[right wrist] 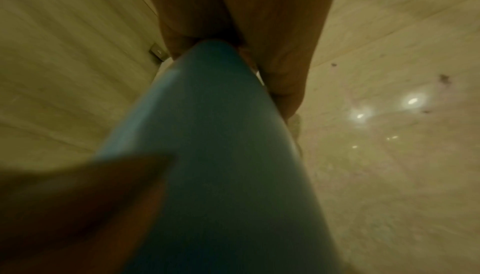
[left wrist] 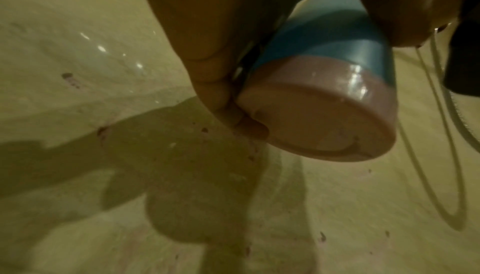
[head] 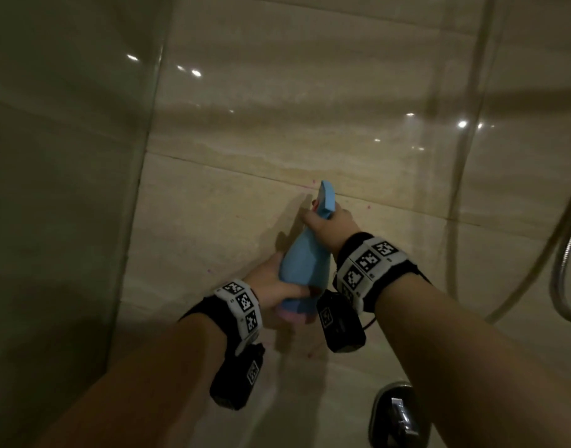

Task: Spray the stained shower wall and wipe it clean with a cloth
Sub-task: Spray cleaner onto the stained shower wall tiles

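Observation:
A blue spray bottle point(head: 302, 263) with a pinkish base point(left wrist: 319, 122) is held up close to the beige tiled shower wall point(head: 277, 124). My left hand point(head: 274, 286) grips its lower body near the base. My right hand point(head: 329, 223) is wrapped round the neck under the blue spray head point(head: 327, 197), whose nozzle faces the wall. Small pink-purple stain spots point(head: 369, 207) dot the tiles around the bottle; the same stain spots point(left wrist: 68, 77) show in the left wrist view. In the right wrist view the bottle point(right wrist: 221, 155) fills the frame. No cloth is in view.
A glass panel point(head: 67, 189) closes off the left side. A metal shower hose point(head: 565, 260) hangs in a loop at the right. A chrome mixer handle point(head: 399, 415) sticks out of the wall at the bottom right.

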